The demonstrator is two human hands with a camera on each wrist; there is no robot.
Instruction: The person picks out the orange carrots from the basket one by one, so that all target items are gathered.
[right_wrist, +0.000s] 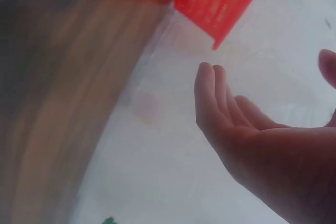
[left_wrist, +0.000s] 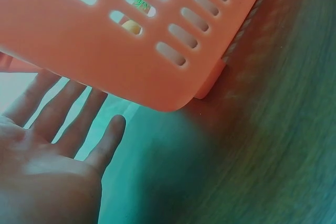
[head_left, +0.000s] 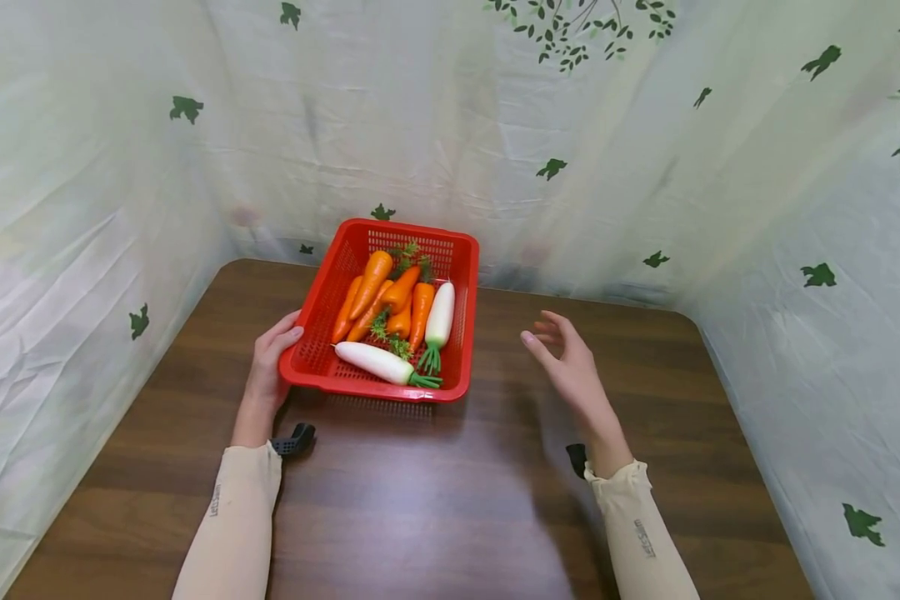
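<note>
Left grip [head_left: 268,362]: holds basket [head_left: 382,391] | red, slotted, rectangular | carrots [head_left: 422,310] inside

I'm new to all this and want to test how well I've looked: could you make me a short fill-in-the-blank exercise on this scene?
1. The plastic basket is coloured ____.
2. Besides the orange carrots, the basket contains exactly ____ white radishes.
3. While the left hand grips the basket, the right hand holds ____.
4. The wooden-looking table is coloured ____.

Missing words: red; two; nothing; brown.
</note>
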